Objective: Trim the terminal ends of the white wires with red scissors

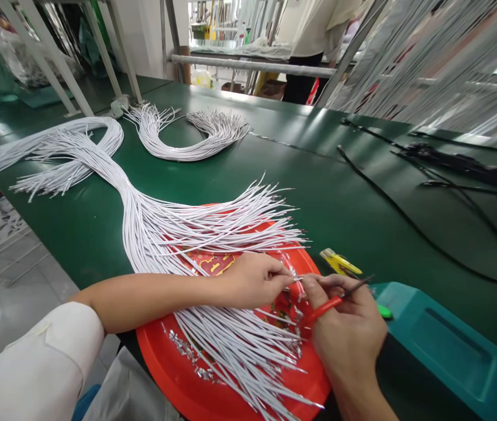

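Over the red tray [163, 374], my left hand [252, 279] is closed, its thumb and fingers pinching the end of a white wire. My right hand [351, 327] is closed round a pair of red-handled scissors [328, 305], whose dark tip points away to the right. The fingertips of both hands meet at the wire end, where a small silvery bit shows. A split bundle of white wires [165, 219] lies across the tray, one part beyond my left forearm and the other nearer me. Small metal terminals [182, 346] are scattered on the tray.
More white wire bundles [182, 153] lie on the green table [213, 181]. Right of the tray are a yellow cutter [340, 262] and a teal plastic case [450, 345]. Black cables [450, 161] lie farther right. A person [314, 41] stands beyond the metal rail [252, 64].
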